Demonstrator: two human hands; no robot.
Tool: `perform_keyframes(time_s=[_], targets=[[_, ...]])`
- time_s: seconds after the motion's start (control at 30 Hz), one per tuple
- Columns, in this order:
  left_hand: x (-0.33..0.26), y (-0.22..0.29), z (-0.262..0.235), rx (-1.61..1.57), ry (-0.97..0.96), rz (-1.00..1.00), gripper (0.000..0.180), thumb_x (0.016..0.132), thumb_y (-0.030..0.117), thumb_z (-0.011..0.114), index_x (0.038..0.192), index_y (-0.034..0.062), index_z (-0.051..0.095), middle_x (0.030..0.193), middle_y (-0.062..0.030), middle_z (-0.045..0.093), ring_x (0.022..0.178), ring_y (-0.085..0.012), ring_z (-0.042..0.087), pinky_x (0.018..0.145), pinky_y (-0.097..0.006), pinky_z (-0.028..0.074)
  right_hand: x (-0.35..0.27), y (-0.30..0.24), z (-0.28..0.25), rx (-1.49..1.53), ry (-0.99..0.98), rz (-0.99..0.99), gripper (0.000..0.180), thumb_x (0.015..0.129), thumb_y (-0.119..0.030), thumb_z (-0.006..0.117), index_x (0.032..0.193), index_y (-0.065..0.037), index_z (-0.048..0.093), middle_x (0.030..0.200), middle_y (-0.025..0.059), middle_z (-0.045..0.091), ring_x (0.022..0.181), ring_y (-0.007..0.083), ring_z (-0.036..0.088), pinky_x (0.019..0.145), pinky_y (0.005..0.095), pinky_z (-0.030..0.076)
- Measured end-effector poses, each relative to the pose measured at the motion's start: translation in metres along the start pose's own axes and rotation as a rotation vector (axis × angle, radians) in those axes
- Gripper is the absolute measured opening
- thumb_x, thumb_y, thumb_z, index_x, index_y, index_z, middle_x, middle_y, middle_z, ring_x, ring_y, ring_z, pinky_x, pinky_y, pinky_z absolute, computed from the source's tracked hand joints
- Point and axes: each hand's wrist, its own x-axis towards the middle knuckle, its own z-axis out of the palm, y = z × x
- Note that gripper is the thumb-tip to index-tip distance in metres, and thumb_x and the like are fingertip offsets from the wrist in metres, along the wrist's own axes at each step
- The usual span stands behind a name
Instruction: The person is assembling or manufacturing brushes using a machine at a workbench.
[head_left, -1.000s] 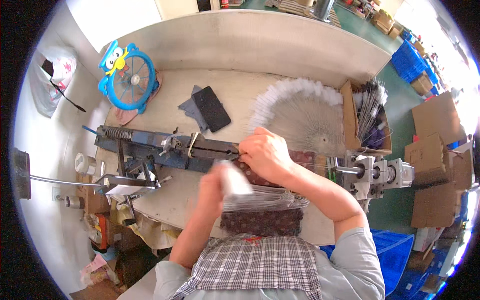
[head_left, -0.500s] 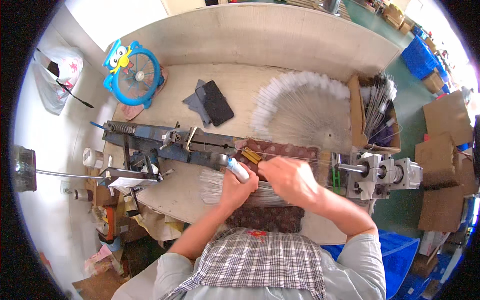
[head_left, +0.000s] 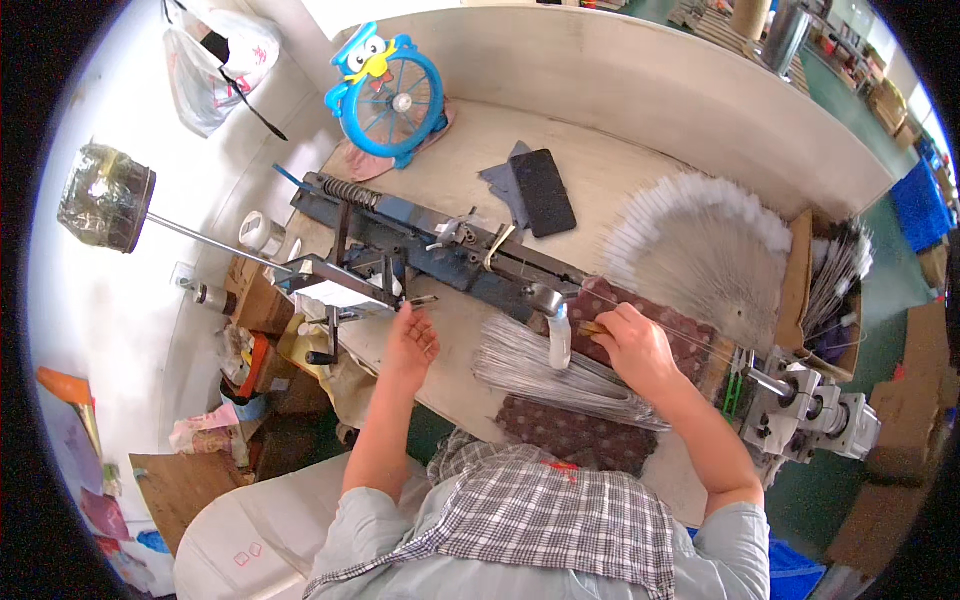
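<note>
My right hand (head_left: 645,350) is pinched around a small yellow piece (head_left: 592,328) over the brown dotted cloth, next to thin wires strung toward the clamp assembly at the right. My left hand (head_left: 412,345) is held up with loosely spread fingers and nothing in it, close to the end of a black metal lever frame (head_left: 345,280). Between my hands a white-wrapped handle (head_left: 559,340) points down from the long metal bench fixture (head_left: 430,240). Just below it lies a bundle of thin metal wires (head_left: 540,370).
White-tipped wire brushes (head_left: 690,240) fan out at the back right, beside a cardboard box (head_left: 795,280) of more wires. A black phone (head_left: 546,192) and a blue toy-shaped fan (head_left: 395,100) stand behind the fixture. A tape-wrapped weight (head_left: 105,197) sits on a rod at left.
My left hand has let go of the white-wrapped handle and moved left to the lever frame. My right hand stays near the yellow piece. The whole view has shifted and tilted.
</note>
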Motion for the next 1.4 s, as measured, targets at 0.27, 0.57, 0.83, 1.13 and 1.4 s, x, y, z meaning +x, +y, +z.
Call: perform_keyframes(time_s=[0.27,0.57,0.83,1.13,1.4], targets=[[0.009,0.003,-0.004,-0.195,-0.002,0.017,0.020,0.084,0.028,0.067,0.089,0.0099,0.060,0.074,0.0026,0.058,0.068,-0.0110,0.055,0.063,-0.025,0.045,-0.005,-0.003,-0.010,0.009,0.024,-0.039,0.017,0.079,-0.006,0.063,0.096,-0.003,0.061,0.086,0.0132,0.057,0.078,0.0327,0.059,0.067,0.0404,0.051],[-0.027,-0.044,0.052,-0.114,-0.239,0.231,0.012,0.086,0.016,0.062,0.080,0.0053,0.060,0.067,-0.0024,0.056,0.060,-0.0108,0.051,0.058,-0.025,0.043,-0.014,-0.033,-0.080,-0.134,0.191,-0.129,0.016,0.077,-0.008,0.066,0.092,-0.004,0.064,0.079,0.0128,0.061,0.075,0.0327,0.059,0.064,0.0363,0.049],[-0.081,-0.098,0.191,0.130,-0.712,0.146,0.018,0.091,0.017,0.057,0.092,0.0010,0.064,0.081,-0.0072,0.065,0.062,-0.0107,0.054,0.057,-0.023,0.042,-0.020,-0.013,-0.097,0.315,0.168,0.413,0.019,0.082,-0.013,0.065,0.097,-0.002,0.066,0.079,0.0106,0.065,0.068,0.0169,0.059,0.064,0.0287,0.047],[-0.081,-0.111,0.204,0.277,-0.745,0.213,0.015,0.092,0.016,0.057,0.091,0.0032,0.065,0.083,-0.0024,0.066,0.064,-0.0043,0.051,0.057,-0.018,0.040,-0.037,0.007,-0.100,0.583,0.070,0.417,0.020,0.080,-0.012,0.066,0.096,0.000,0.066,0.082,0.0109,0.066,0.072,0.0169,0.060,0.067,0.0279,0.047],[-0.079,-0.081,0.191,0.128,-0.449,0.143,0.018,0.092,0.021,0.058,0.094,0.0041,0.064,0.079,-0.0023,0.064,0.062,-0.0062,0.053,0.057,-0.020,0.042,0.019,-0.013,-0.063,-0.274,0.367,-0.070,0.011,0.075,-0.017,0.066,0.083,-0.008,0.067,0.074,0.0059,0.062,0.073,0.0261,0.058,0.065,0.0363,0.049]])
